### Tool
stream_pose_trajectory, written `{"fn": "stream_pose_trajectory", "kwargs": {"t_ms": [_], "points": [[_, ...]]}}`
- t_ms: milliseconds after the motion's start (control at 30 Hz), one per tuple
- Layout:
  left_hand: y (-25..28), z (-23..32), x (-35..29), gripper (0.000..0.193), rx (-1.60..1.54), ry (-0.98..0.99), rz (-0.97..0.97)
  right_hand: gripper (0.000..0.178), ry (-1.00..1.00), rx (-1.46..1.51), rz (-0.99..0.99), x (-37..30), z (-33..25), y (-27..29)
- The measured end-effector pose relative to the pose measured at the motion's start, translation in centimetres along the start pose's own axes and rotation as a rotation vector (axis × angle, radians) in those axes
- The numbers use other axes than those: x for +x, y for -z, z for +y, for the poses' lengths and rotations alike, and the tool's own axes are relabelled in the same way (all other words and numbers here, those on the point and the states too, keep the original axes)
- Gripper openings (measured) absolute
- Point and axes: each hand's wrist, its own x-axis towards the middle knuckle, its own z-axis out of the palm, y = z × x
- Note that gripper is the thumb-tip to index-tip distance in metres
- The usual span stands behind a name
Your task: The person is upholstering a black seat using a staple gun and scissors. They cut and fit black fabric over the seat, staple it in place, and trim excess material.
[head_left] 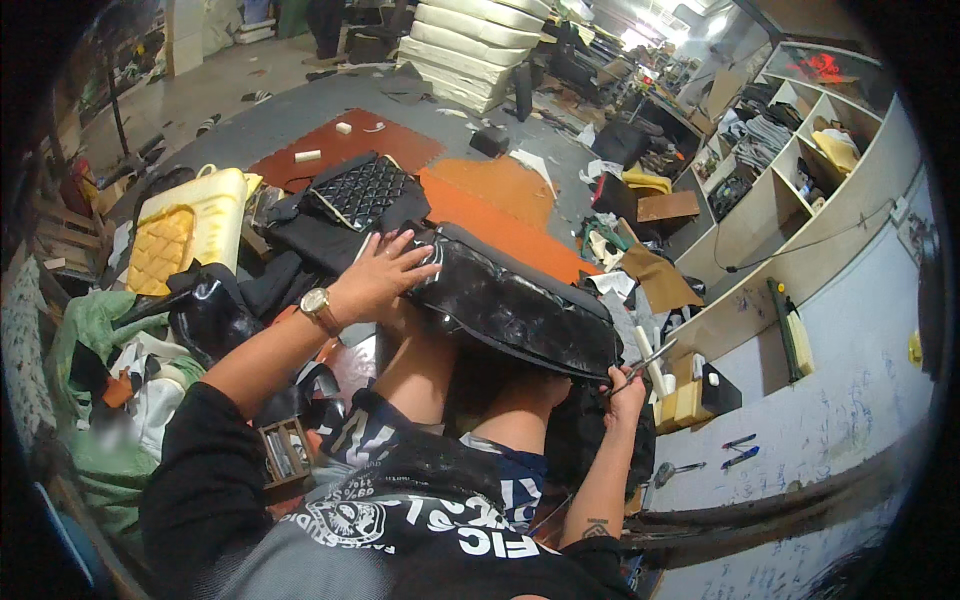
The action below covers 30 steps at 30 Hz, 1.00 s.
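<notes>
A long black padded seat piece [520,300] with a shiny cover lies across my knees. My left hand [390,272], a watch on its wrist, rests with fingers spread on the piece's left end. At its right end is my right hand [625,394], closed round a pair of metal scissors [655,357] whose blades point up and to the right. The fingers of that hand are close to the cover's lower edge; whether they also pinch it, I cannot tell. Beyond my left hand lies a black quilted piece [365,190] with diamond stitching.
Yellow foam [190,225] and a green cloth [95,340] lie at the left. A small box of metal bits [287,452] sits by my left thigh. White shelving [770,225] stands at the right, near pliers [740,458]. Stacked white cushions [470,50] rise at the back.
</notes>
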Motion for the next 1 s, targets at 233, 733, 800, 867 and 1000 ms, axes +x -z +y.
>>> {"fn": "stream_pose_trajectory", "kwargs": {"t_ms": [233,733,800,867,1000], "points": [[-4.0,0.5,1.7,0.083,0.000,-0.018,0.066,0.034,-0.040,-0.037,-0.051,0.1,3.5,0.5],[-3.3,-0.3,-0.1,0.044,-0.298,-0.197,0.044,0.036,0.062,-0.126,-0.084,-2.4,1.1,1.2],[-2.8,-0.4,0.6,0.041,-0.254,-0.219,-0.037,0.037,-0.001,-0.177,-0.086,-2.6,1.8,1.4],[-1.9,-0.1,1.1,0.040,-0.190,-0.215,-0.135,0.045,-0.050,-0.116,-0.101,-2.4,3.0,1.1],[6.3,5.9,7.5,0.053,-0.118,0.163,-0.902,0.042,0.013,-0.240,-0.103,-2.3,2.4,1.0]]}}
